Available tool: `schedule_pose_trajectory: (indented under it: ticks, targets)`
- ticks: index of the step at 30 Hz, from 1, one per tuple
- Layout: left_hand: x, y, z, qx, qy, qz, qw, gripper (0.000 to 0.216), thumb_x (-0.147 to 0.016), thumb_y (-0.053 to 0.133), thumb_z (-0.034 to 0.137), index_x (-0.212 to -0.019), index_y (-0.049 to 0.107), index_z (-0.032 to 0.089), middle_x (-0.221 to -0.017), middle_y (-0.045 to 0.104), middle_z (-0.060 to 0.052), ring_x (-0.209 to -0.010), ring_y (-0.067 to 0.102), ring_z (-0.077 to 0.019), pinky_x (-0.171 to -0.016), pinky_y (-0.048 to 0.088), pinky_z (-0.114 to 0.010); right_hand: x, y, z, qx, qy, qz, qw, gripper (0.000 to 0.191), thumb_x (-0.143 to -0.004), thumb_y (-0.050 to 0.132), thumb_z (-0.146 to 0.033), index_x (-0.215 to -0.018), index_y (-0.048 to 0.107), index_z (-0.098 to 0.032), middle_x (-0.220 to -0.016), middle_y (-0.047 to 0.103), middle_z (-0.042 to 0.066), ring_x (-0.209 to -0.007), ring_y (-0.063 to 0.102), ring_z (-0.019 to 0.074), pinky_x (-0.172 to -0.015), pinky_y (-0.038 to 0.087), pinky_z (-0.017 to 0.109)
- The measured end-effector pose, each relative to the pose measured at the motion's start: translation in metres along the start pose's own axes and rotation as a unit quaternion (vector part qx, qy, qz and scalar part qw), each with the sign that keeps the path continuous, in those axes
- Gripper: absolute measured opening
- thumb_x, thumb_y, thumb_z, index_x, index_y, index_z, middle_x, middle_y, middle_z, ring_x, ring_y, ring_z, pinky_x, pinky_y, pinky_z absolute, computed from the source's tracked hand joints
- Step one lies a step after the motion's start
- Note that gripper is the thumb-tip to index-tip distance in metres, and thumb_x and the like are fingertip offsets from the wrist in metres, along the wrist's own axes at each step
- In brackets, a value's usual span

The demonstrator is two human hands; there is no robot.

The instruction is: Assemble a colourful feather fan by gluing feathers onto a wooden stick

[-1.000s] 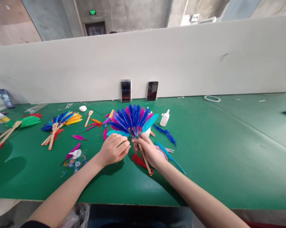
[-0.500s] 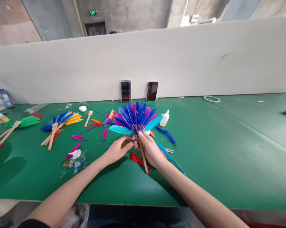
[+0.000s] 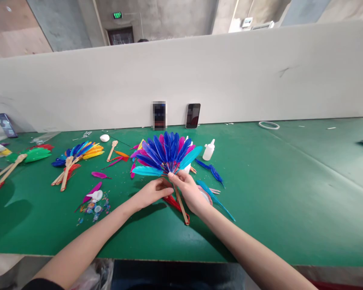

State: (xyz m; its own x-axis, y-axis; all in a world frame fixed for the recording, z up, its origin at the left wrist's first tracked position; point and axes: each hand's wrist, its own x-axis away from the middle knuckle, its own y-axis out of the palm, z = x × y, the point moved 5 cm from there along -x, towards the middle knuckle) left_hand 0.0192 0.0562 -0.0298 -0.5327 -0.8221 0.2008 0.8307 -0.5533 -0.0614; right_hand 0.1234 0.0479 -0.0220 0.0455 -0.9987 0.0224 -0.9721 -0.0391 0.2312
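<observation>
A feather fan (image 3: pixel 166 155) of blue, pink and turquoise feathers stands upright over the green table (image 3: pixel 275 181), on a wooden stick handle (image 3: pixel 181 207) with a red tassel. My right hand (image 3: pixel 189 191) is closed on the fan where the feathers meet the stick. My left hand (image 3: pixel 153 192) pinches the same base from the left side, just under the turquoise feather.
More feather fans (image 3: pixel 75 155) and loose feathers lie to the left. A white glue bottle (image 3: pixel 209 150) stands behind the fan. Two phones (image 3: pixel 193 115) lean on the white partition. A small cap and sequins (image 3: pixel 95 201) lie front left. A white ring (image 3: pixel 269 125) lies far right.
My left hand has slid from covering the turquoise feather down to the fan's base. The fan has risen, then tilted slightly left, held by the right hand throughout.
</observation>
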Motion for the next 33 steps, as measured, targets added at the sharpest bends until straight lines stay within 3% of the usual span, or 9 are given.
schedule_pose_trajectory:
  ticks: [5,8,18,23,29,33]
  targets:
    - [0.005,0.014,0.007,0.037,0.010,-0.015,0.999,0.042,-0.064,0.065,0.038,-0.097,0.057,0.013,-0.095,0.064,-0.007,-0.092,0.057,-0.0208,-0.081,0.042,-0.033,0.001,0.007,0.007,-0.045,0.043,-0.052,0.997,0.042,-0.060,0.063,-0.052,-0.057,0.036,-0.020,-0.045,0.031,-0.009,-0.040,0.030,0.0055,-0.040,0.020,0.022]
    - [0.006,0.018,0.008,0.057,0.027,-0.013,0.998,0.043,-0.064,0.065,0.041,-0.095,0.058,0.013,-0.095,0.065,-0.007,-0.093,0.057,-0.0221,-0.082,0.042,-0.033,0.002,0.010,0.010,-0.050,0.053,-0.064,0.995,0.043,-0.059,0.064,-0.052,-0.056,0.036,-0.020,-0.045,0.030,-0.009,-0.040,0.029,0.0050,-0.040,0.019,0.022]
    - [0.010,0.011,0.017,0.027,0.060,0.011,0.998,0.034,-0.066,0.061,0.047,-0.069,0.056,0.013,-0.060,0.059,0.000,-0.063,0.055,-0.0142,-0.066,0.044,-0.028,0.001,0.006,-0.005,-0.081,0.013,-0.046,0.996,0.036,-0.066,0.058,-0.051,-0.059,0.047,-0.018,-0.053,0.043,-0.005,-0.052,0.041,0.0088,-0.055,0.035,0.024]
    - [0.011,0.014,0.017,0.044,0.045,-0.015,0.998,0.037,-0.063,0.063,0.048,-0.068,0.055,0.012,-0.058,0.057,0.001,-0.057,0.053,-0.0119,-0.058,0.042,-0.026,0.003,0.009,-0.008,-0.096,0.030,-0.071,0.992,0.038,-0.069,0.055,-0.053,-0.053,0.047,-0.019,-0.047,0.045,-0.004,-0.044,0.041,0.0090,-0.052,0.037,0.026]
    - [0.010,0.015,0.015,0.054,0.041,-0.029,0.997,0.035,-0.064,0.063,0.046,-0.072,0.055,0.013,-0.058,0.058,0.000,-0.055,0.053,-0.0121,-0.055,0.041,-0.026,0.004,0.007,-0.007,-0.106,0.042,-0.043,0.992,0.037,-0.063,0.059,-0.055,-0.056,0.052,-0.020,-0.051,0.052,-0.001,-0.047,0.047,0.0130,-0.048,0.040,0.028]
    - [0.010,0.015,0.014,0.049,0.041,-0.032,0.997,0.035,-0.064,0.063,0.046,-0.071,0.054,0.013,-0.059,0.058,0.000,-0.055,0.053,-0.0126,-0.055,0.041,-0.026,0.004,0.009,-0.007,-0.099,0.044,-0.064,0.992,0.037,-0.064,0.057,-0.057,-0.059,0.054,-0.020,-0.046,0.048,-0.002,-0.042,0.044,0.0120,-0.043,0.038,0.028]
